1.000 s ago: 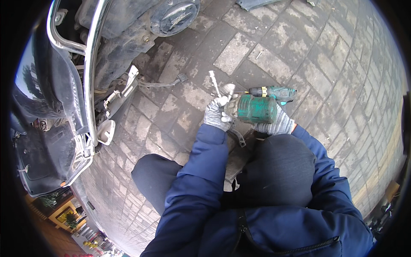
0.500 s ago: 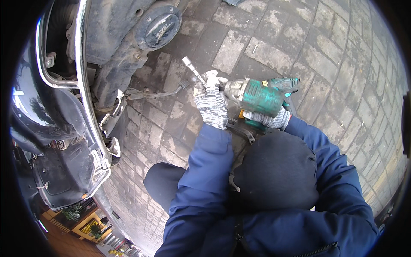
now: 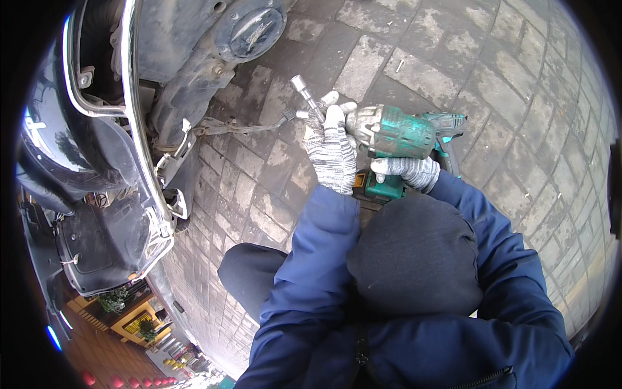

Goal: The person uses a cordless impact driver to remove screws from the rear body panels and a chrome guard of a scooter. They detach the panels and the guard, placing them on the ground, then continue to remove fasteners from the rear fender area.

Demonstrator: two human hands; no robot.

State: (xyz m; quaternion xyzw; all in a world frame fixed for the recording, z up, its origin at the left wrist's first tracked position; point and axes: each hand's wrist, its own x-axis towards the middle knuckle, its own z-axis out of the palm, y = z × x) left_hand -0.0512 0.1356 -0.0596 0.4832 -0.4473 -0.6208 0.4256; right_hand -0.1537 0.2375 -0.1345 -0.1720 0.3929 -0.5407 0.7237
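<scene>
My left hand (image 3: 332,152), in a grey-and-white knit glove, is closed around a silver socket on a thin extension bar (image 3: 304,91) that points up and left. A short silver piece (image 3: 302,115) sticks out beside these fingers; its kind is unclear. My right hand (image 3: 411,172), gloved too, grips a worn green cordless impact wrench (image 3: 402,133) below its body. The wrench's metal nose is close to my left fingers; whether they touch is hard to tell. Its green battery (image 3: 385,188) shows under the handle.
On the left stands a vehicle with a chrome bar (image 3: 131,84), a round dark cover (image 3: 256,32) and a pedal (image 3: 287,115). A second teal power tool (image 3: 447,126) lies beyond the wrench on the paving bricks (image 3: 505,162). My dark-clothed knee (image 3: 414,256) is just below.
The wrench has tilted, so its battery shows more and the curved metal part below it is now hidden. My left hand has turned, its fingertips more spread. The whole view has shifted slightly.
</scene>
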